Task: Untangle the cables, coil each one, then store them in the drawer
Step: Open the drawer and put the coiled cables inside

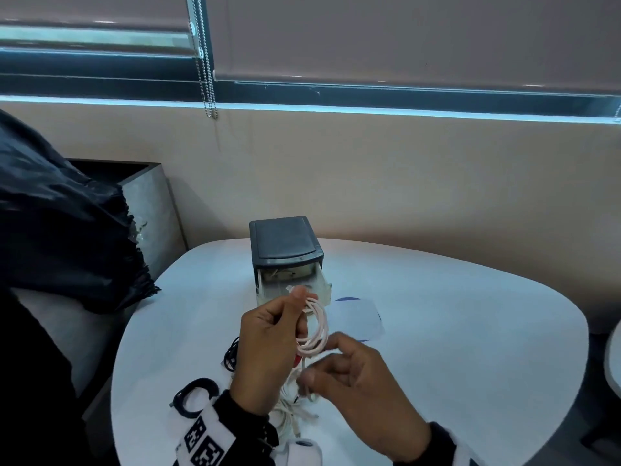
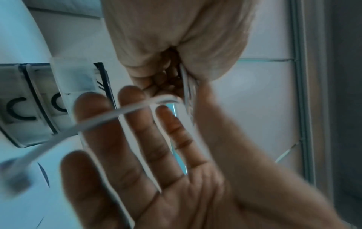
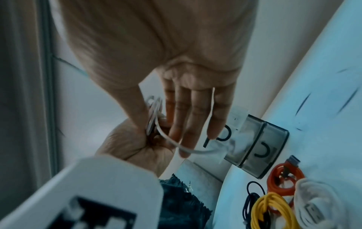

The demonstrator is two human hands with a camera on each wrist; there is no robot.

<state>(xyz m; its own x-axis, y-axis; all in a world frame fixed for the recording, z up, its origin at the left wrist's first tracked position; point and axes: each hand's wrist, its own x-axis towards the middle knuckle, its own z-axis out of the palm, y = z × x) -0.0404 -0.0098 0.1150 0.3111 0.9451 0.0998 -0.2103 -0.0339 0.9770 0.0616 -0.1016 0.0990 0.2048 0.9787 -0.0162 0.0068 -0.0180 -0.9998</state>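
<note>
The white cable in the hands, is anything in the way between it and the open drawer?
Nothing visible blocks it. The left hand holds the white cable coil just in front of the drawer, which stands pulled open with only air between them.

Between my hands and the open drawer (image 1: 295, 287) nothing stands, while black (image 1: 232, 354), orange (image 3: 284, 178) and yellow cables (image 3: 272, 210) crowd the table (image 1: 470, 331) beneath them.

Right hand (image 3: 188, 86) fingers straight, left hand (image 3: 135, 142) pinching white cable (image 3: 176, 144)
</note>
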